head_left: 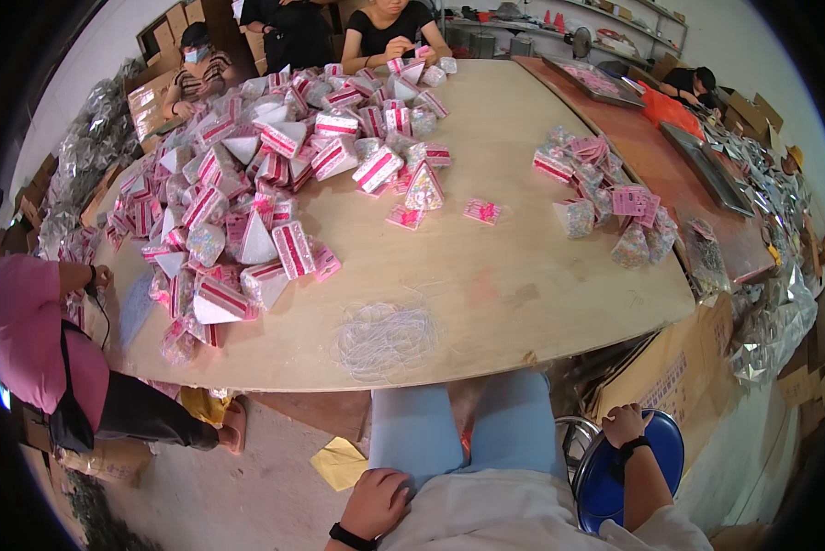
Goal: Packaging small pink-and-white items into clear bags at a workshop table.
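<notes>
Nearest, the left hand [373, 504] rests loosely curled and empty on the thigh, the right hand [623, 424] grips the blue stool [662, 450] at right, and farther off white elastic cords [387, 338] lie on the wooden table [523, 285] before pink-and-white triangular packets [265, 184].

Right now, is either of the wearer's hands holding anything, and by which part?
The right hand grips the blue stool by its seat rim; the left hand rests empty on the thigh.

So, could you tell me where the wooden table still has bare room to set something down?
Bare wood on the table lies between the large pink-box pile and the smaller pile, right of the white string bundle. The left and far side is crowded.
</notes>
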Motion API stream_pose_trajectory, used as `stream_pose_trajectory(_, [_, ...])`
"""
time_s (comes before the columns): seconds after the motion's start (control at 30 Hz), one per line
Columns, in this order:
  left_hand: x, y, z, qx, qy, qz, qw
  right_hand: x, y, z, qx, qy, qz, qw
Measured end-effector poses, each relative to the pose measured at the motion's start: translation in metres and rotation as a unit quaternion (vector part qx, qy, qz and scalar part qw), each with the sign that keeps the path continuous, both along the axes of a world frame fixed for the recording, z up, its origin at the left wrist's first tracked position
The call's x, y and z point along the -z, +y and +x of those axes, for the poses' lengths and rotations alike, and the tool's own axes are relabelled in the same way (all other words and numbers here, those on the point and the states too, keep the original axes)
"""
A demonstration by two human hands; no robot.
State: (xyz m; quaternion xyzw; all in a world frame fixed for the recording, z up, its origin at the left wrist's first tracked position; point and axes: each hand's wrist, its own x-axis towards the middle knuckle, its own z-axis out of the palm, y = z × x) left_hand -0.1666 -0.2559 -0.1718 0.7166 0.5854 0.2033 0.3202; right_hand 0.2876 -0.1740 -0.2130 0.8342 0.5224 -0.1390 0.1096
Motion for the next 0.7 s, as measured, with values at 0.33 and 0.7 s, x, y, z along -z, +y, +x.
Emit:
stream_pose_trajectory(0.33, [-0.002,-0.011,0.001,-0.026,0.007,0.029,0.999,0.008,0.003,0.004,-0.025,-0.015,-0.008,1.0])
stream_pose_trajectory(0.7, [-0.004,0.0,-0.001,-0.013,0.002,0.004,1.0,0.011,0.003,0.008,-0.031,-0.025,0.003,0.999])
